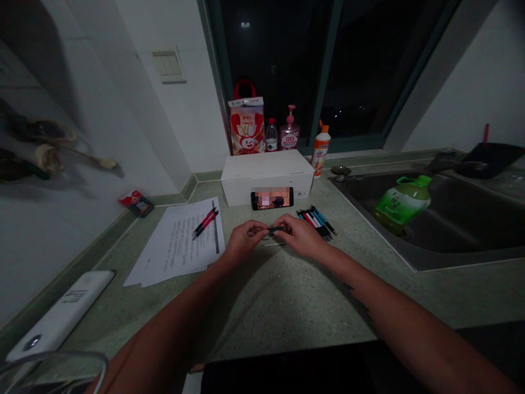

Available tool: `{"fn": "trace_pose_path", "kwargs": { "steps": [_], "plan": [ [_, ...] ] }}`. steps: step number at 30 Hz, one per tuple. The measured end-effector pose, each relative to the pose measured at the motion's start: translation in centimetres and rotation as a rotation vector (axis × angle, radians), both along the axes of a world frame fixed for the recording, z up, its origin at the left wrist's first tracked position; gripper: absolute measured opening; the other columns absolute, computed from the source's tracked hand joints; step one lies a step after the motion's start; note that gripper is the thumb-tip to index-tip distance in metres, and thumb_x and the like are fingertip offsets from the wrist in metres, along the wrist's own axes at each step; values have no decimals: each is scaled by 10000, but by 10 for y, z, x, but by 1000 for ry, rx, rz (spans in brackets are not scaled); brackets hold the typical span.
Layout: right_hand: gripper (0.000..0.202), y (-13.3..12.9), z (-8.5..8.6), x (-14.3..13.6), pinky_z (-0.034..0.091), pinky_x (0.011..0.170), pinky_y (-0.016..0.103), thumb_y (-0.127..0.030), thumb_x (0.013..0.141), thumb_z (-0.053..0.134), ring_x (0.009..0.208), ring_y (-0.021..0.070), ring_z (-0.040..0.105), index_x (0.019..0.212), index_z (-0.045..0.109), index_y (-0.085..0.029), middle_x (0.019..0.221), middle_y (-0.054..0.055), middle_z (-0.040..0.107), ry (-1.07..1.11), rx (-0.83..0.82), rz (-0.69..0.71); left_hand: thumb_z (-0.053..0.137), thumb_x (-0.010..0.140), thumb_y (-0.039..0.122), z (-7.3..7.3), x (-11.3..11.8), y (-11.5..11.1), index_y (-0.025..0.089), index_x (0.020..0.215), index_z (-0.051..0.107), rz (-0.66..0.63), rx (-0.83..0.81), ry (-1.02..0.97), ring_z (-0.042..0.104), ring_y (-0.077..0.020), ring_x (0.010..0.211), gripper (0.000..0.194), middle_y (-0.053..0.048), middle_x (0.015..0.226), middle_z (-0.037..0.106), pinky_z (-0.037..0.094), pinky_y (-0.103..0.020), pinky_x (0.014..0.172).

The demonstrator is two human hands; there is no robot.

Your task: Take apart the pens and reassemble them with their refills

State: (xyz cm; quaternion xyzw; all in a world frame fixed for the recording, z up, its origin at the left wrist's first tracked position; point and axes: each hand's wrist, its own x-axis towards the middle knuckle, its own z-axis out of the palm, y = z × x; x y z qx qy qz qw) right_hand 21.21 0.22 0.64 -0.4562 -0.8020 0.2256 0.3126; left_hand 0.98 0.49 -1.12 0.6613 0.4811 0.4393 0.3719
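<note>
My left hand (246, 239) and my right hand (300, 234) meet above the middle of the counter. Between their pinched fingertips lies a dark pen (278, 229), held level, with its ends partly hidden by the fingers. Just below the fingers, a thin pale stick, perhaps a refill (274, 244), rests on the counter. Right of my right hand, several pens (316, 221) in black, red, white and blue are laid side by side. Two red-and-black pens (205, 223) sit on printed sheets (178, 246) to the left.
A phone (272, 198) leans against a white box (266, 171) behind my hands. Bottles and a bag (247, 128) line the window sill. At right, a green-labelled jug (404, 202) stands in the sink (451, 241). A white power strip (65, 312) lies at left.
</note>
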Motion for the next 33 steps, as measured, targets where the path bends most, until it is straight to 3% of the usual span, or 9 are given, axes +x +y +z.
{"fn": "trace_pose_path", "kwargs": {
  "steps": [3,8,10,12,17,20,22,27,33],
  "plan": [
    [206,1,1,1,419,695,283,-310,979,522,784,177,641,911,675,-190,844,51,714,-42,10,6,697,772,356,1,0,0,178,874,711,14,1,24,691,-179,771,206,-52,848,756,556,-303,737],
    [258,1,1,1,417,674,263,-321,870,689,805,171,637,1099,646,-212,941,35,712,-3,19,-31,703,766,340,1,0,0,172,868,711,9,18,14,693,-182,776,197,-52,843,753,555,-302,730],
    [137,2,0,2,412,678,269,-315,927,611,781,171,630,968,670,-198,858,35,706,-29,31,-18,706,765,335,0,0,0,170,864,711,13,14,10,692,-180,773,192,-53,839,753,552,-302,730],
    [241,2,0,2,413,702,281,-329,986,510,786,175,632,892,684,-191,816,47,702,-54,32,5,703,769,328,0,0,0,169,865,711,16,7,3,691,-180,770,186,-55,839,754,550,-305,732],
    [288,2,-2,2,412,673,266,-341,852,714,806,175,635,1102,648,-214,962,39,712,-27,19,-11,701,777,307,3,1,-1,173,855,713,23,7,28,692,-178,768,155,-54,834,753,549,-304,737],
    [129,1,0,1,409,686,272,-308,935,603,805,178,637,946,672,-199,880,41,718,-54,32,7,700,778,289,4,1,-1,172,850,716,27,4,25,693,-175,771,138,-55,832,754,549,-297,738],
    [208,1,1,1,409,696,279,-317,977,532,804,180,640,898,681,-196,857,49,720,-66,25,14,703,778,290,4,1,-1,176,855,719,25,4,18,694,-179,778,138,-54,838,758,551,-302,742],
    [195,1,2,2,399,651,256,-298,856,707,769,171,631,1020,658,-206,889,28,714,-30,22,-8,707,772,290,3,0,-1,174,856,723,33,1,7,696,-183,783,144,-53,842,758,549,-306,752],
    [244,2,4,3,399,689,275,-323,991,510,809,185,644,888,691,-195,869,53,727,-120,43,15,713,782,296,4,-1,-1,181,861,729,21,2,45,690,-183,765,140,-42,819,753,542,-299,730]
  ]
}}
